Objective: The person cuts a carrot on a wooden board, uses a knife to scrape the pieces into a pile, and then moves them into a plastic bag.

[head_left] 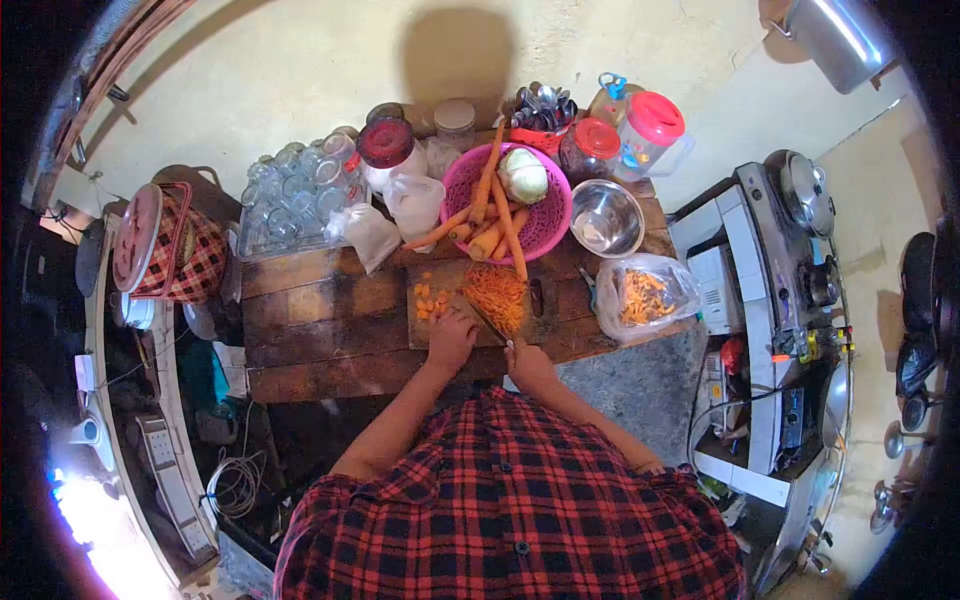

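Note:
A wooden cutting board (425, 335) lies on the plank table. My right hand (530, 364) is closed around the handle of a knife (487, 318), whose blade points up and left across the board. My left hand (454, 338) presses curled fingers down on carrot beside the blade; the piece under them is mostly hidden. Small carrot slices (427, 297) are scattered on the board's left side. A heap of shredded carrot (498, 292) covers its right side, just beyond the knife. Behind the board, a pink basket (556, 228) holds whole carrots (484, 240) and a cabbage (523, 176).
A steel bowl (607, 218) and a clear plastic bag with cut carrot (645, 297) stand to the right. Glasses on a tray (300, 190), knotted plastic bags (366, 236) and lidded jars (388, 145) line the back left. A gas stove (780, 260) is at far right.

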A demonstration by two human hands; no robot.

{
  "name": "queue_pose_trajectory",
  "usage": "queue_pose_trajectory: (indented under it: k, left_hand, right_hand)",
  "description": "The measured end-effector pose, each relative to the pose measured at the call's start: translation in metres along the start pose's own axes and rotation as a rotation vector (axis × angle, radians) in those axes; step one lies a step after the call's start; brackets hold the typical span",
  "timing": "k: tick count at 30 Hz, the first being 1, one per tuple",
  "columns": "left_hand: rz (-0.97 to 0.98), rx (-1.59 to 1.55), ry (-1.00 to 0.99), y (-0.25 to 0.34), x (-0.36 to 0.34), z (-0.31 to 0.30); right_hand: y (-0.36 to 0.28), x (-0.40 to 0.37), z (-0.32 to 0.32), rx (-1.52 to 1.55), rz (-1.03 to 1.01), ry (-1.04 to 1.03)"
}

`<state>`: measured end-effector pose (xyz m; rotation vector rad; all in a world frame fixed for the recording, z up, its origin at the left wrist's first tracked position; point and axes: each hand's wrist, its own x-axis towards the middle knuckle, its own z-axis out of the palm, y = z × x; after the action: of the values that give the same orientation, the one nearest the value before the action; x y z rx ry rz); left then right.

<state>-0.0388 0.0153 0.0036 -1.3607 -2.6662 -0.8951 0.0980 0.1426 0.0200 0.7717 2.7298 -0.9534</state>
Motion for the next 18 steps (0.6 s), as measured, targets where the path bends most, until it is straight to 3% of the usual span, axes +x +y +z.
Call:
queue_pose_trajectory:
  k: [6,8,12,18]
  left_hand:
    - [-0.037,-0.014,0.062,0.003,-0.008,0.0]
    - [0.066,0.026,0.065,0.002,-0.015,-0.002]
    - [0.078,0.002,0.136,0.004,-0.022,-0.005]
    - [-0.022,0.064,0.188,0.01,-0.021,-0.007]
  right_hand:
    - [-0.011,-0.01,-0.006,0.004,-0.031,-0.074]
    - [-0.011,-0.011,-0.007,-0.027,-0.027,-0.069]
    - [-0.004,-0.016,-0.006,0.022,-0.067,-0.019]
    - [-0.007,-0.016,-0.007,0.027,0.004,-0.077]
